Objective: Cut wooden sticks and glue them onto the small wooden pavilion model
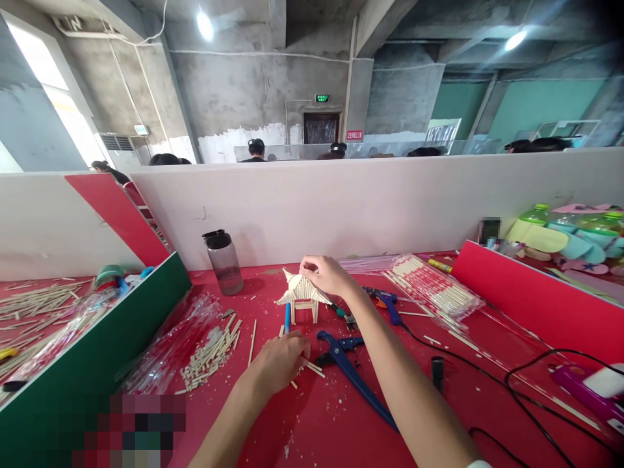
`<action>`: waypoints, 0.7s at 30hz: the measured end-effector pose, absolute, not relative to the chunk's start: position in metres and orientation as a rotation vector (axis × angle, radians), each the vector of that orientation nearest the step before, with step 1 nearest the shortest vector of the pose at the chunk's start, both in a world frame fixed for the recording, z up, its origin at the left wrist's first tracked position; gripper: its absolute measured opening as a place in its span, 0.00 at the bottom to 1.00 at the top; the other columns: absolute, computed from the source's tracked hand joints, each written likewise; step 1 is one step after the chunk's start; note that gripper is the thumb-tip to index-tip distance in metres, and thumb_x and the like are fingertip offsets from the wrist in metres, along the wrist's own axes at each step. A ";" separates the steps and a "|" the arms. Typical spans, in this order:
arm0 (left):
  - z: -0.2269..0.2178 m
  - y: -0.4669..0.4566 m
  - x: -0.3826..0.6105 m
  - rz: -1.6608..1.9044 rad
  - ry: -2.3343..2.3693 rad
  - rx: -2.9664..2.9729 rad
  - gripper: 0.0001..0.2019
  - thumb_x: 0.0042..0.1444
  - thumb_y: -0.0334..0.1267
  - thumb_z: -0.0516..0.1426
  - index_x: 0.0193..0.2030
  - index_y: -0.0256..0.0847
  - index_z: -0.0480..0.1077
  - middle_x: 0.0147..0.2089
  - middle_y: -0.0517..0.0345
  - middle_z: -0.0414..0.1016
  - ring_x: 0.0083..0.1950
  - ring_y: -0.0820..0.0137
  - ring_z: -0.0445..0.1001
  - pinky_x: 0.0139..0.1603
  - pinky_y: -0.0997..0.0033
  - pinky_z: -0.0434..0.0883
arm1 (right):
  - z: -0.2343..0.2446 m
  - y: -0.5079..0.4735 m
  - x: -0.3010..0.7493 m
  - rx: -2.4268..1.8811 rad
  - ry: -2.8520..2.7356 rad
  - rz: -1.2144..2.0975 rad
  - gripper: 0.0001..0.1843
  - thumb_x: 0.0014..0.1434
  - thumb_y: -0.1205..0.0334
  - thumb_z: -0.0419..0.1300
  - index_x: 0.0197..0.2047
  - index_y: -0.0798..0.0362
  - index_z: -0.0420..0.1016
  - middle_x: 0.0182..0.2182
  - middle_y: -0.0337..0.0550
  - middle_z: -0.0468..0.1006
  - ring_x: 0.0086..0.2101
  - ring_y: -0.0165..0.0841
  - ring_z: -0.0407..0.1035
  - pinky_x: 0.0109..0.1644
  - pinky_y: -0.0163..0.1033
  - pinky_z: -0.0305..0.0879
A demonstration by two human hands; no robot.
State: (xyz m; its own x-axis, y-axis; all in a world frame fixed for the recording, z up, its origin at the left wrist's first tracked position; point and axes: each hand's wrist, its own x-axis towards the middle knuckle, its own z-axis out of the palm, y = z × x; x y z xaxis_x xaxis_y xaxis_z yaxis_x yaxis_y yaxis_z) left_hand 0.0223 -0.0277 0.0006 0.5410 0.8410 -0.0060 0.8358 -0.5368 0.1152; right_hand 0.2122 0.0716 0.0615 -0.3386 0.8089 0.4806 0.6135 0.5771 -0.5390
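We keep our right hand (324, 273) at the small pavilion-shaped model of pale wooden sticks (301, 289), its bent fingers touching the top right of the pointed, flaring roof. The thumb is hard to make out, so we cannot tell whether the hand grips the roof or only rests on it. The model stands upright on its legs near the middle of the glossy red tabletop (312, 429), before the long white partition (341, 208).

Our left hand (285, 356) is low over the table in front of the model, palm down, fingers curled inward. Its fingertips are hidden, and we cannot tell whether it has hold of anything. Thin pale loose sticks (314, 369) lie just beside its fingers, and a slim bright-blue rod-like object (287, 318) shows between this hand and the model.

To the right of our left hand lies a long-handled dark-blue cutting tool (358, 380), with a blue glue gun (387, 303) farther back. On our left we have a heap of short pale sticks (210, 354) and a translucent grey bottle with a black lid (225, 265).
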 end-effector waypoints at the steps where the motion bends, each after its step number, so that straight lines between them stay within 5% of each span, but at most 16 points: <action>1: 0.000 -0.027 0.021 0.088 1.356 2.659 0.10 0.55 0.29 0.58 0.38 0.51 0.74 0.41 0.65 0.79 0.38 0.71 0.77 0.36 0.77 0.68 | 0.061 0.072 0.212 -1.132 -2.072 0.337 0.07 0.62 0.63 0.57 0.34 0.51 0.76 0.30 0.39 0.80 0.31 0.30 0.69 0.37 0.33 0.59; 5: 0.006 -0.026 0.016 0.110 1.253 2.630 0.09 0.59 0.29 0.54 0.40 0.48 0.72 0.42 0.61 0.79 0.40 0.69 0.78 0.35 0.76 0.68 | 0.061 0.072 0.212 -1.129 -2.077 0.325 0.07 0.62 0.63 0.57 0.34 0.51 0.75 0.30 0.38 0.79 0.31 0.29 0.69 0.37 0.33 0.59; 12: 0.010 -0.022 0.049 0.039 1.752 2.734 0.16 0.62 0.25 0.47 0.50 0.42 0.70 0.55 0.46 0.73 0.37 0.65 0.79 0.34 0.71 0.71 | 0.061 0.073 0.212 -1.130 -2.083 0.315 0.07 0.62 0.62 0.58 0.34 0.51 0.76 0.29 0.38 0.79 0.30 0.29 0.69 0.38 0.33 0.59; 21: -0.002 -0.018 0.074 -0.018 1.803 2.660 0.19 0.61 0.23 0.45 0.45 0.39 0.74 0.46 0.44 0.76 0.40 0.58 0.78 0.39 0.62 0.72 | 0.060 0.073 0.213 -1.121 -2.076 0.318 0.07 0.62 0.63 0.57 0.34 0.51 0.76 0.30 0.38 0.80 0.31 0.29 0.70 0.37 0.32 0.59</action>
State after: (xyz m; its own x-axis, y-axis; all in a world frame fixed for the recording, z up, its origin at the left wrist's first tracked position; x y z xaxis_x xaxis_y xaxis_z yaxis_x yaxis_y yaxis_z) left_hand 0.0744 -0.0183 -0.0016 0.3714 0.9280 0.0311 0.9272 -0.3688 -0.0656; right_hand 0.2128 0.0734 0.0602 -0.3415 0.8002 0.4930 0.6158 0.5868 -0.5258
